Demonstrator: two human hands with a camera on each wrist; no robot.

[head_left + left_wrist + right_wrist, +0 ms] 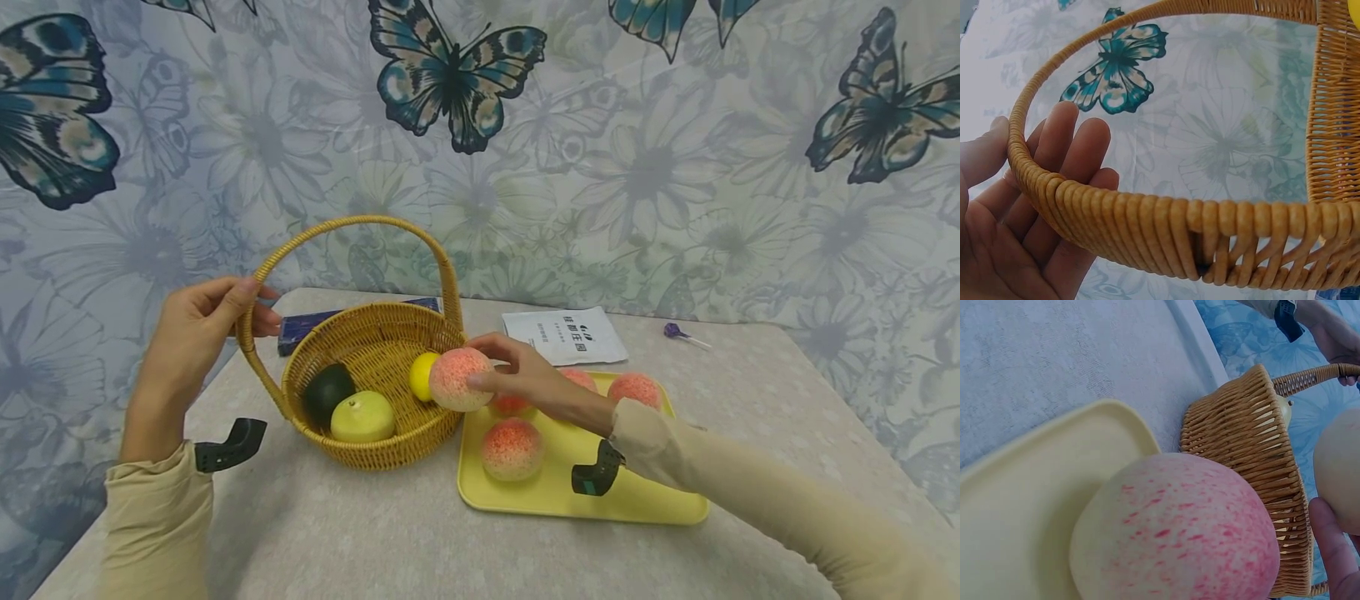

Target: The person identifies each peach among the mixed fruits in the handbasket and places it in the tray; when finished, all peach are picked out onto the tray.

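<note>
My left hand [197, 329] grips the handle [1110, 219] of a yellow wicker basket [375, 456], thumb on one side and fingers on the other. The basket looks tilted. Inside it lie a dark green avocado-like fruit [327, 394], a pale green round fruit [363, 417] and a yellow lemon-like fruit [422, 377]. In my right hand [536, 379] a pink peach [459, 380] is held at the basket's right rim, partly covering the yellow fruit. Several more peaches, one of them near the front [512, 450], rest on a yellow tray [645, 500]; my right forearm hides part of it.
Behind the basket lies a dark blue box [300, 329]. A white printed packet [566, 336] and a purple lollipop [675, 331] lie at the back of the table [757, 400]. A butterfly-patterned cloth [525, 208] hangs behind the table.
</note>
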